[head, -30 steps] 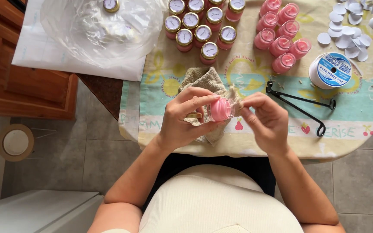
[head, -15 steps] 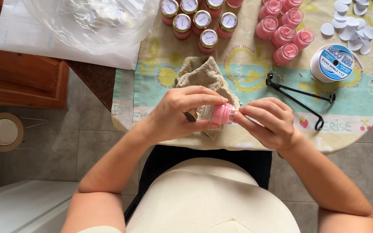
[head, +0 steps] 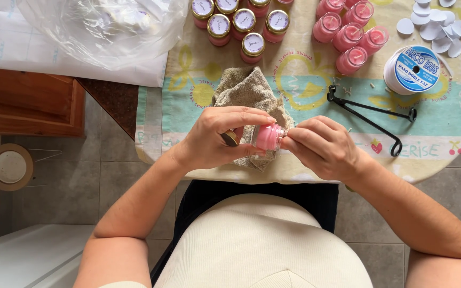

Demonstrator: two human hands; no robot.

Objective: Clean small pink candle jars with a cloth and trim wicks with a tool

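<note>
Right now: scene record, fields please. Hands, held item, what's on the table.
left hand: grips small pink jar, tipped sideways
right hand: fingertips at the jar's open end
gold lid: tucked in left hand
under hands: beige cloth
table back: lidded pink jars; open pink jars
table right: white ribbon spool, black metal tool, white paper discs
table left: clear plastic bag
surface: printed tablecloth

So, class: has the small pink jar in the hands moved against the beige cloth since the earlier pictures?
No. The pink jar sits over the beige cloth's lower edge as before; only the camera has shifted.
</note>
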